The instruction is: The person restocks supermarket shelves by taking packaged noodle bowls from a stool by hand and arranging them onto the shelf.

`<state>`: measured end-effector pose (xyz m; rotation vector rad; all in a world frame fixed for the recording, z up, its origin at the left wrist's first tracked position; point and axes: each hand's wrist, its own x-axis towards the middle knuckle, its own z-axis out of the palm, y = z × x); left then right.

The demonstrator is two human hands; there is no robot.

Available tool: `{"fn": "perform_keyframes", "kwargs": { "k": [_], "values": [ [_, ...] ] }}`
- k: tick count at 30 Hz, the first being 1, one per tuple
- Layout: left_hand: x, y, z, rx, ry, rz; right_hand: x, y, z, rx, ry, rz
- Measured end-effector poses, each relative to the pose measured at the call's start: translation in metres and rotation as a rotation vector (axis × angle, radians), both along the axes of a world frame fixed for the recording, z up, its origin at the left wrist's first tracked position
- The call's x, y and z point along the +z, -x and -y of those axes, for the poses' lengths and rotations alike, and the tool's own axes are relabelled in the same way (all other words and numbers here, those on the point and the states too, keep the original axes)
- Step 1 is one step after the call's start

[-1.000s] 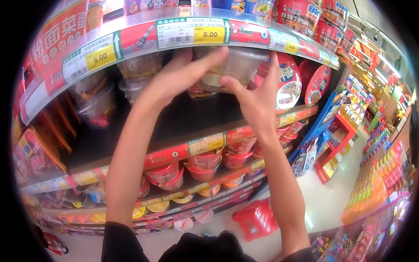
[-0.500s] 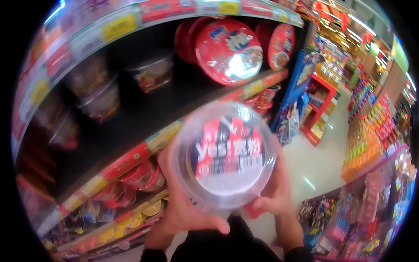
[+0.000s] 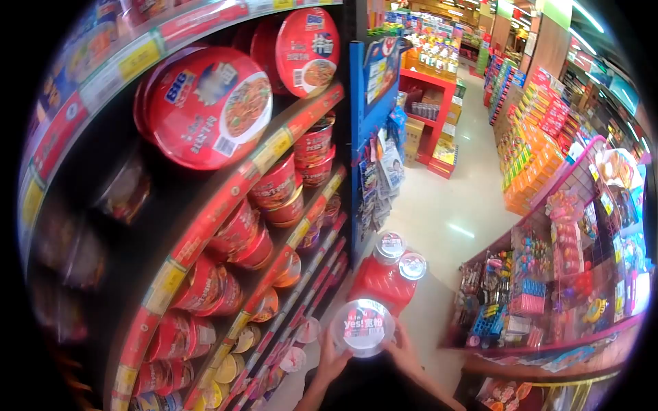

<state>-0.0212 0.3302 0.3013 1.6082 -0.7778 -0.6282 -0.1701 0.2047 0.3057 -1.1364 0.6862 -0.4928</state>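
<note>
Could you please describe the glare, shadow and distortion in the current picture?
Head view: glare brightens the yes! tub and streaks the floor; head view: fisheye distortion bows the price-label strip and leaves black corners; head view, left: the clear tubs sit dark and blurred in shadow.

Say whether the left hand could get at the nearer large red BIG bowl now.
Probably not without freeing its grip: the left hand and right hand both hold the lidded tub. The nearer BIG bowl looks unblocked from the front.
</note>
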Motion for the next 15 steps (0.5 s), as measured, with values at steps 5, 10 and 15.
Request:
{"fn": "perform_keyframes", "kwargs": {
  "k": [5,10,15],
  "values": [
    [-0.017,0.007,-0.015,-0.018,-0.067,-0.004,-0.039,0.018,-0.011,0.002,0.008,-0.112],
    [-0.029,0.010,-0.028,-0.005,-0.076,-0.217,-0.059,0.019,-0.017,-0.010,0.023,-0.121],
    [-0.054,0.007,-0.040,0.031,-0.033,-0.341,-0.051,0.008,-0.023,-0.032,-0.037,-0.097]
  ]
}}
